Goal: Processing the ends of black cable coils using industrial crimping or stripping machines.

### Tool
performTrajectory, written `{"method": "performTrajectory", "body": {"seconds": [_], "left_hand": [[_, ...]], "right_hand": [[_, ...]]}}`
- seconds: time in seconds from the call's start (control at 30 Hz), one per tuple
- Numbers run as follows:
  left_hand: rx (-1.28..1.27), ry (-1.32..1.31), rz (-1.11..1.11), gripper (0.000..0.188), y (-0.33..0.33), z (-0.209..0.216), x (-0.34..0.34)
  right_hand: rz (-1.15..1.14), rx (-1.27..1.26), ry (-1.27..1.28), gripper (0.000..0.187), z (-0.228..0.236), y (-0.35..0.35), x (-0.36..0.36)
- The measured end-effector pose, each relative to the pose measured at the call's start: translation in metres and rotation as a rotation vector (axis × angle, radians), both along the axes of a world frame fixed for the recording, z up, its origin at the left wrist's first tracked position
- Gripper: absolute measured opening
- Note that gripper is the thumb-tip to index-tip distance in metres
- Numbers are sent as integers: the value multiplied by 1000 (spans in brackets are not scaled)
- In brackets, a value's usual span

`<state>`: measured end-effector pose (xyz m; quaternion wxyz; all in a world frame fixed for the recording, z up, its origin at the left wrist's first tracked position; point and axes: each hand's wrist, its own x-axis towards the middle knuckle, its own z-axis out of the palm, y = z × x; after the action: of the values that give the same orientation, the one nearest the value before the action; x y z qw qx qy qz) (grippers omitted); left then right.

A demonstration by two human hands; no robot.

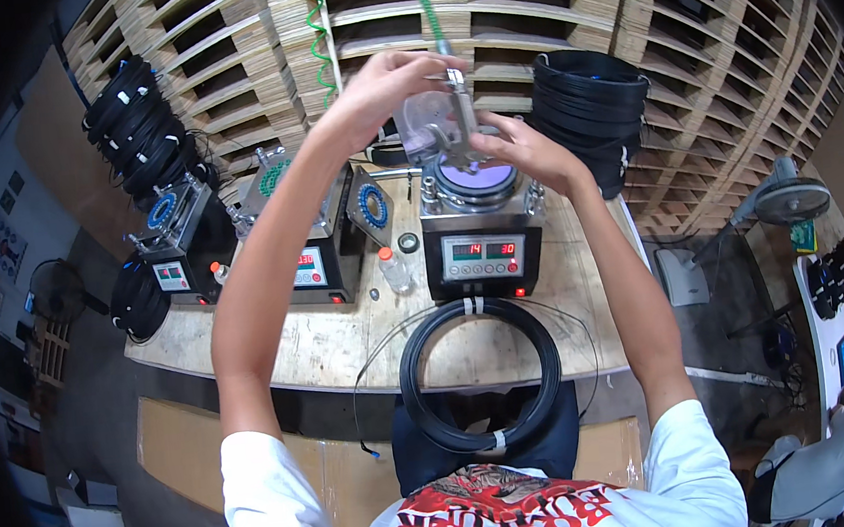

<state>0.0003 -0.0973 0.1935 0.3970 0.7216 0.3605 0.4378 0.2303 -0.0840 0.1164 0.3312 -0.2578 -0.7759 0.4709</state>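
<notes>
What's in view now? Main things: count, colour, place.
Machines: three, black, two left, one centre
Disc: one, purple, atop centre machine
Large coil: one, black, over bench's front edge
Other coils: several, black, left and right
Bottles: two, clear with red caps, beside machines
Hose: two lengths, green, hanging at top
Metal tool: one, grey, blurred, between hands
Pallets: many, tan, background
Fans: two, grey and dark, either side
Bench: one, tan, under machines
Left hand: one, bare, at tool's top
Right hand: one, bare, beside tool's lower part

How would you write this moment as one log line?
left hand: grips metal tool | right hand: beside tool, grip unclear | tool: over purple disc on machine | green hose: meets tool | black coil: at edge of table
</notes>
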Motion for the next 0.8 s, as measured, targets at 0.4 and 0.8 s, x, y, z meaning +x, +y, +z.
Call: {"method": "performTrajectory", "body": {"seconds": [0.4,0.8], "left_hand": [[361,-201,209,30,15,-65,55],[219,-302,982,34,81,-206,44]], "right_hand": [[-321,-75,308,21,-41,7,-18],[-318,-112,437,19,-80,23,-20]]}}
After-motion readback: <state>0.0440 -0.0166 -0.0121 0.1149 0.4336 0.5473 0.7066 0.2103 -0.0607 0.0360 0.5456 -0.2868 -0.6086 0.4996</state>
